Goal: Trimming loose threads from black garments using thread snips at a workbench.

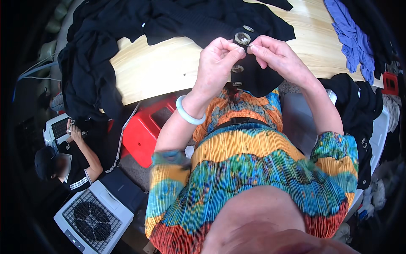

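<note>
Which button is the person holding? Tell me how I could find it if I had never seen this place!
Look at the pale wooden table and the black garment hanging over its near edge. A row of round buttons runs down it. The one you want is the large pale button, pinched between the left hand and right hand; the buttons below it are untouched.

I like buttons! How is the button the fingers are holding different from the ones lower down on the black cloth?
The held button sits between the fingertips of the left hand and right hand; the lower buttons lie untouched. The held one looks larger and brighter, the lower ones smaller and darker. All are round and sit on the black garment.
</note>
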`<move>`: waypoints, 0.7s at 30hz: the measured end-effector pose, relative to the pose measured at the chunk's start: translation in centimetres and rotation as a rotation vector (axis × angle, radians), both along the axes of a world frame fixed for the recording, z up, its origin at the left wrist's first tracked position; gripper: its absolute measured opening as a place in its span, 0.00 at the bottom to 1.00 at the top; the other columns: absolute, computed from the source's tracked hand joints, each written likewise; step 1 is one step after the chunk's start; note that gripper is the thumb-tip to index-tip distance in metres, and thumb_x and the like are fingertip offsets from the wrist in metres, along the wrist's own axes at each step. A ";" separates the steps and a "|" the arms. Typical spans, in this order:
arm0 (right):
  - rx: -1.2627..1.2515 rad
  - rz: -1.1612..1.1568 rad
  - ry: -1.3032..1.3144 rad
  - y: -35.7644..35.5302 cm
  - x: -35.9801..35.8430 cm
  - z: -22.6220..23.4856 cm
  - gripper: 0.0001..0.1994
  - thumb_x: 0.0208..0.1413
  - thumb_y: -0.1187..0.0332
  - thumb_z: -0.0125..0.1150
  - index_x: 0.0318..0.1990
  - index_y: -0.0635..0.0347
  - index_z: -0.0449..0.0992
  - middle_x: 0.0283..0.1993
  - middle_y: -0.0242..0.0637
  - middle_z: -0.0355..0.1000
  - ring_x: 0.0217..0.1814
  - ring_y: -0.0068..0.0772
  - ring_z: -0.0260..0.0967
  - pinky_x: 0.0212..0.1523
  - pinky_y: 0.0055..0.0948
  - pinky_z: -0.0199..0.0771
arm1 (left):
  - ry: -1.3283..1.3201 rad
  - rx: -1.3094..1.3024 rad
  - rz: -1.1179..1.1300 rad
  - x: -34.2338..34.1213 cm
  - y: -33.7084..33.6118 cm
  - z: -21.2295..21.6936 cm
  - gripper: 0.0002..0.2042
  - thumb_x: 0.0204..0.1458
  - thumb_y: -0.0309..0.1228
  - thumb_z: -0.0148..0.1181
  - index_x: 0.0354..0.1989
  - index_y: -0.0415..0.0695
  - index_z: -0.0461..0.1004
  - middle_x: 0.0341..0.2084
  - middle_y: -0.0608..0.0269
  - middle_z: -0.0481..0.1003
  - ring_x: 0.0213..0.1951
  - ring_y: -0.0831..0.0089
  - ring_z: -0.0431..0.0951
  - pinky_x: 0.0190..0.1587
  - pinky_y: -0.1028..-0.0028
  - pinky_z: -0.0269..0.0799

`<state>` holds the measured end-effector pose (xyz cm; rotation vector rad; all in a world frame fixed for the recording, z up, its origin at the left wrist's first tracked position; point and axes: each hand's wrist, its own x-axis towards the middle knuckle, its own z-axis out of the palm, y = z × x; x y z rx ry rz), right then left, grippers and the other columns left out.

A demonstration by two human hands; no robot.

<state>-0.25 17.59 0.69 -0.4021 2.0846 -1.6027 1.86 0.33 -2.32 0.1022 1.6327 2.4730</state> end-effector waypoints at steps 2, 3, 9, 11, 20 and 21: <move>-0.009 0.011 -0.004 0.0 -0.1 -0.1 0.11 0.55 0.61 0.46 0.31 0.60 0.68 0.18 0.22 0.57 0.21 0.11 0.52 0.22 0.14 0.51 | 0.006 -0.011 -0.008 0.0 -0.2 0.1 0.02 0.48 0.22 0.53 0.29 0.38 0.67 0.29 0.61 0.71 0.32 0.77 0.73 0.39 0.81 0.69; -0.027 0.024 -0.002 0.0 -0.1 -0.3 0.11 0.55 0.62 0.47 0.31 0.60 0.68 0.18 0.22 0.57 0.21 0.11 0.52 0.22 0.14 0.51 | 0.005 -0.012 -0.008 0.0 -0.3 0.2 0.02 0.48 0.22 0.53 0.29 0.38 0.67 0.29 0.61 0.71 0.32 0.77 0.73 0.39 0.81 0.69; -0.072 0.048 -0.007 0.1 0.1 -0.7 0.09 0.55 0.65 0.47 0.32 0.61 0.67 0.20 0.22 0.58 0.22 0.11 0.52 0.23 0.13 0.53 | 0.018 0.007 -0.057 0.1 -0.6 0.1 0.03 0.48 0.21 0.52 0.28 0.39 0.65 0.29 0.61 0.71 0.32 0.80 0.71 0.39 0.82 0.68; -0.079 0.048 -0.004 0.3 0.4 -0.6 0.08 0.55 0.65 0.47 0.32 0.61 0.67 0.20 0.22 0.58 0.22 0.11 0.52 0.23 0.12 0.53 | 0.015 0.037 -0.064 0.1 -0.7 -0.1 0.03 0.47 0.19 0.51 0.27 0.39 0.65 0.32 0.58 0.70 0.34 0.78 0.71 0.40 0.80 0.68; -0.131 -0.104 0.076 2.5 -0.4 -0.1 0.11 0.55 0.62 0.44 0.40 0.57 0.68 0.22 0.22 0.60 0.15 0.07 0.41 0.16 0.10 0.40 | -0.192 0.474 -0.187 -0.7 -4.3 -1.8 0.13 0.48 0.32 0.42 0.41 0.41 0.62 0.32 0.58 0.70 0.35 0.70 0.69 0.40 0.70 0.65; -0.120 -0.123 0.124 2.3 -0.5 -0.3 0.11 0.55 0.62 0.45 0.40 0.57 0.68 0.23 0.22 0.61 0.16 0.06 0.42 0.16 0.10 0.39 | -0.199 0.434 -0.166 -0.7 -4.1 -1.6 0.17 0.47 0.33 0.42 0.46 0.41 0.59 0.32 0.58 0.69 0.36 0.71 0.68 0.41 0.70 0.63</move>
